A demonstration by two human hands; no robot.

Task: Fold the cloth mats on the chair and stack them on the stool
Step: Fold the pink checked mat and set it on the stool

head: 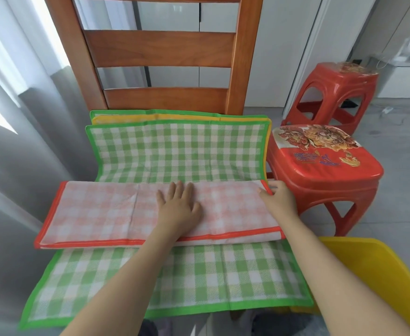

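Observation:
An orange-checked cloth mat, folded in half lengthwise, lies across a larger green-checked mat spread over the wooden chair. Under the green one, edges of a yellow-bordered mat and another green-bordered mat show at the back. My left hand presses flat, fingers spread, on the middle of the orange mat. My right hand pinches that mat's right end at the folded corner. A red plastic stool with a flower print on its seat stands just right of the chair.
A second red stool stands farther back on the right. Grey curtains hang along the left. A yellow object sits at the lower right. White cabinets line the back wall over a grey floor.

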